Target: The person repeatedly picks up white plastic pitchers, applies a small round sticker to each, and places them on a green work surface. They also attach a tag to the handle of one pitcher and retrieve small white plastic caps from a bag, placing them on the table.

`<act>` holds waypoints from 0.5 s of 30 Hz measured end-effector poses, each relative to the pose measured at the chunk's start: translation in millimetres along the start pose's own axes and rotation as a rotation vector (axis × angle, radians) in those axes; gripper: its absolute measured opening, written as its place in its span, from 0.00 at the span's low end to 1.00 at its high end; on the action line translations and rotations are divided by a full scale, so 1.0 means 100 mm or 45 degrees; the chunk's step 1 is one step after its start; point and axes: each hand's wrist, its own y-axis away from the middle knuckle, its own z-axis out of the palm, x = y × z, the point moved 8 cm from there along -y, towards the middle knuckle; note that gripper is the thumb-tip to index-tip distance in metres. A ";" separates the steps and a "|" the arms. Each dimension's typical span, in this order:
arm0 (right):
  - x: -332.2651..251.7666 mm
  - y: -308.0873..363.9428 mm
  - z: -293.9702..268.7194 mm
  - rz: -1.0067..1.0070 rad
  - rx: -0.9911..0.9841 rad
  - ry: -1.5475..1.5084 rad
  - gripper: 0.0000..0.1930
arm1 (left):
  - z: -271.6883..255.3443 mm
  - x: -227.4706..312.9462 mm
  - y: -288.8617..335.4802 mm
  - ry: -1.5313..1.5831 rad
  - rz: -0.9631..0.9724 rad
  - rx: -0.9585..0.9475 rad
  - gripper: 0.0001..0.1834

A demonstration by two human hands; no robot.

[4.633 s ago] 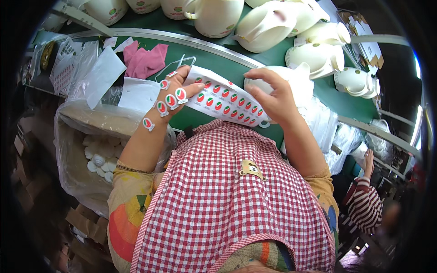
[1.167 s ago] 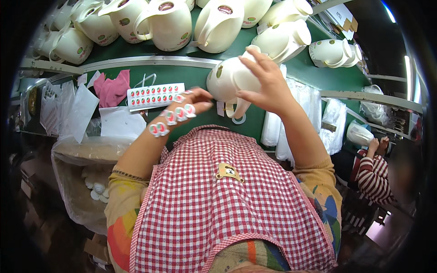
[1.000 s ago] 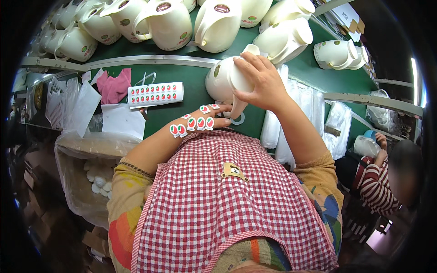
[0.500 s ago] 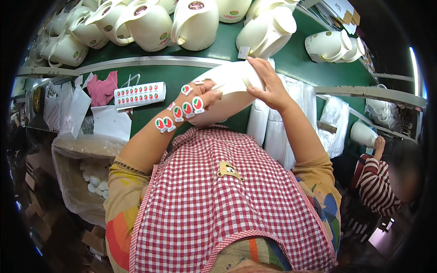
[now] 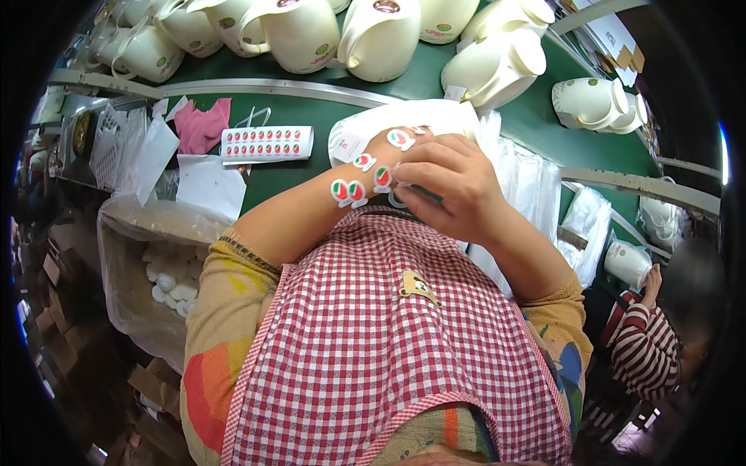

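Note:
A cream-white jug [image 5: 365,120] lies tilted on the green bench before me. My left hand [image 5: 404,147] is closed on it, its fingers mostly hidden behind my right hand. Round red-and-green stickers with white tabs, such as this sticker [image 5: 363,161], dot the back of my left hand and forearm. My right hand [image 5: 454,182] is bent over the left wrist, thumb and fingers pinched together. A sticker's white edge [image 5: 397,199] shows at its fingertips. A white tag [image 5: 351,146] shows on the jug beside my left wrist.
Several cream jugs [image 5: 299,39] crowd the raised shelf behind. A sticker sheet [image 5: 266,145], pink cloth [image 5: 203,124] and white paper [image 5: 208,185] lie left. Clear plastic bags [image 5: 536,179] are at right. A plastic-lined box [image 5: 128,272] stands lower left; a co-worker in striped sleeves [image 5: 649,349] works at right.
My right hand has left the jug's far end and come over my left wrist, pinching at a sticker. The view has shifted, so the surroundings appear farther right.

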 end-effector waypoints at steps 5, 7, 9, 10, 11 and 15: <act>-0.21 -0.11 0.26 -0.064 -0.095 0.236 0.16 | -0.04 0.00 -0.01 0.295 0.056 0.111 0.17; -0.18 -0.07 0.35 -0.080 -0.082 0.300 0.16 | -0.07 0.01 -0.01 0.353 0.082 0.138 0.17; -0.18 -0.05 0.39 -0.133 -0.025 0.382 0.14 | -0.10 0.01 -0.01 0.396 0.099 0.160 0.17; -0.18 -0.06 0.39 -0.141 -0.015 0.395 0.13 | -0.10 0.03 -0.03 0.417 0.110 0.170 0.17; -0.18 -0.06 0.38 -0.149 -0.006 0.410 0.12 | -0.10 0.02 -0.04 0.438 0.117 0.182 0.17; -0.14 -0.09 0.39 -0.172 0.025 0.325 0.08 | -0.13 0.05 0.00 0.495 0.145 0.224 0.17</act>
